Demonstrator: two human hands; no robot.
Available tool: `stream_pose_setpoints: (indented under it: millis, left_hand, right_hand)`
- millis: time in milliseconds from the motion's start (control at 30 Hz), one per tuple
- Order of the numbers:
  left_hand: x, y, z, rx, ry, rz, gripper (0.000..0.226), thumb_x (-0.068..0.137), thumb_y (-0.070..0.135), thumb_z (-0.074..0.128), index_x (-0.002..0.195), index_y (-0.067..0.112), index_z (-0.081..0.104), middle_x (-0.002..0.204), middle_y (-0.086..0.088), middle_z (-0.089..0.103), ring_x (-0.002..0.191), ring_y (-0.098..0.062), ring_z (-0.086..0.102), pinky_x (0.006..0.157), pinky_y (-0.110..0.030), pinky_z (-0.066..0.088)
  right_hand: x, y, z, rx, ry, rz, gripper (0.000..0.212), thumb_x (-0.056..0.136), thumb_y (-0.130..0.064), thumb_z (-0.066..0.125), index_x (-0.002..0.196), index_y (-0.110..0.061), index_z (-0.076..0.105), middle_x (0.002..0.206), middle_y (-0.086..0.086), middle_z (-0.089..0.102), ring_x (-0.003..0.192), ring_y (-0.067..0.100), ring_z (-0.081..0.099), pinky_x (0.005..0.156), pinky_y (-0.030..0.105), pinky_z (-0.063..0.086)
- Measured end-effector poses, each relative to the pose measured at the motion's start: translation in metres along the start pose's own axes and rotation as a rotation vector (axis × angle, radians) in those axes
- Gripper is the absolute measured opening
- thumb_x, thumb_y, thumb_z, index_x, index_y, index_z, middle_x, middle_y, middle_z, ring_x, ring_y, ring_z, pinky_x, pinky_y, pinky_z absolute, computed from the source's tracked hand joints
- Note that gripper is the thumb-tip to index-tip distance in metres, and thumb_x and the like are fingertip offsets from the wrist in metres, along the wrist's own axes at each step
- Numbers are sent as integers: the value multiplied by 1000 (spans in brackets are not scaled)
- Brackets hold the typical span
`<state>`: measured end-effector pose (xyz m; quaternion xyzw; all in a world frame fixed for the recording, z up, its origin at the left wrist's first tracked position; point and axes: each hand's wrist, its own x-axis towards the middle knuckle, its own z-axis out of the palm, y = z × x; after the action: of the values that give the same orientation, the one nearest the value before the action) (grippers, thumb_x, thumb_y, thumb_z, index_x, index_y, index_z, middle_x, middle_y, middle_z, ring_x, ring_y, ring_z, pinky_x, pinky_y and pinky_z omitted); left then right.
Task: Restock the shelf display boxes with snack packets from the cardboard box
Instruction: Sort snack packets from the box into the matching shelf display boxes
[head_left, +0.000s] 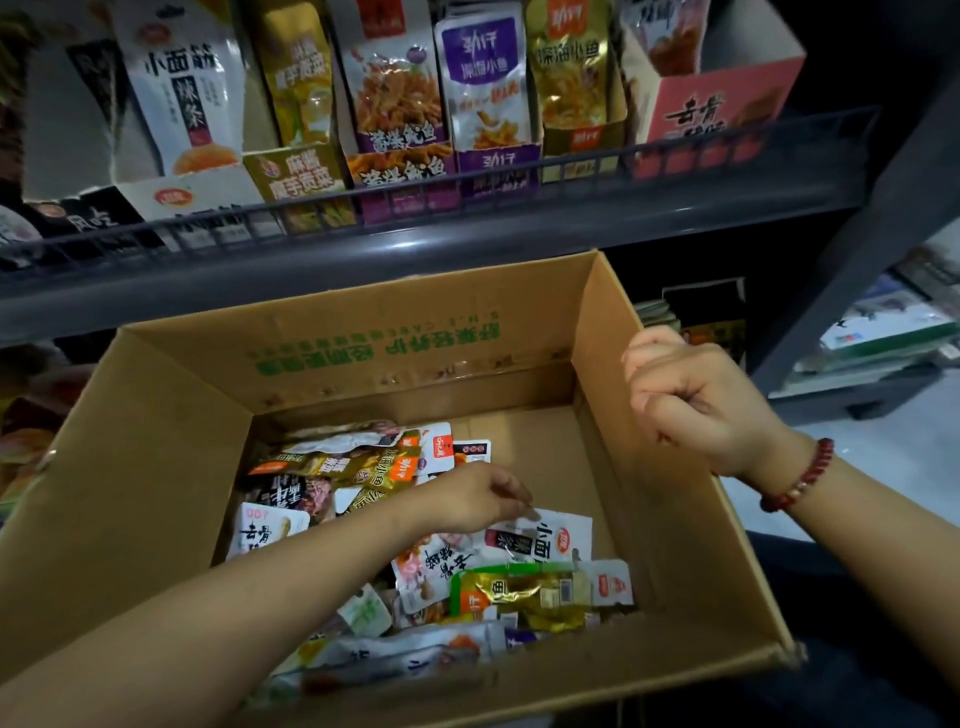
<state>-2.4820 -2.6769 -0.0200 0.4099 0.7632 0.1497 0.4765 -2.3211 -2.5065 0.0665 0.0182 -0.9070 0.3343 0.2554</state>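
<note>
An open cardboard box sits below the shelf, with several mixed snack packets lying in its bottom. My left hand reaches down into the box and pinches the top edge of a white packet with black lettering. My right hand grips the box's right wall near its top rim, fingers curled over the edge; a red bead bracelet is on that wrist. Above, display boxes stand in a row on the shelf: a white one, a gold one, purple ones and a pink one.
A dark wire rail runs along the shelf's front. A dark upright post stands at the right, with stacked goods on a low shelf beyond it. More packets show on a lower shelf behind the box.
</note>
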Motion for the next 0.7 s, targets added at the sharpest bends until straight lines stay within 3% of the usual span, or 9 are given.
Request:
stream_pose_setpoints:
  millis: [133,233,300,400,567,633,700]
  left_hand:
    - [3,6,7,-14,-23,0,28,95,28,61,119,16,64,115,-3,65,97,-15,60,72,-21,49]
    - [6,9,14,-9,-19,13,28,95,27,60,119,12,64,109,-3,64,86,-8,57,63,-9,45]
    - [6,10,20,-34,-45,12,28,96,23,60,121,10,63,106,0,64,83,-5,59,67,-8,49]
    - [10,7,29,-39,-83,28,31,94,22,62,123,11,62,116,-2,66,97,-16,67,88,-28,55]
    - [12,9,44,147,-159,101,58,90,41,65,141,17,49,144,0,49,128,-15,49,108,-28,40]
    - [14,11,47,225,-184,143,68,88,45,66,144,14,44,148,-2,43,132,-18,45,111,-31,38]
    - [18,13,47,249,-191,152,64,87,44,68,140,13,50,138,-5,52,123,-20,53,103,-31,45]
  right_hand:
    - [-7,7,-16,-20,10,24,41,81,-17,38,42,-7,44,48,0,40,53,12,39,75,42,38]
    - [-9,10,-27,-89,27,29,42,80,-16,40,41,-2,42,45,7,38,47,23,39,70,42,40]
    - [-10,10,-29,-153,-17,41,42,81,-21,41,43,-4,45,45,4,39,48,22,41,74,40,41]
    - [-13,9,-29,-184,-66,87,40,81,-28,44,46,-13,54,48,-2,44,53,15,45,80,34,41]
    - [-15,5,-29,-186,-124,107,35,80,-29,44,51,-20,62,50,-3,51,57,10,49,91,33,38]
    - [-15,5,-29,-189,-138,120,35,80,-29,43,52,-21,62,51,-1,53,58,11,49,93,34,37]
    - [-14,5,-28,-195,-149,135,38,81,-31,42,52,-19,63,51,1,54,58,14,51,94,32,36]
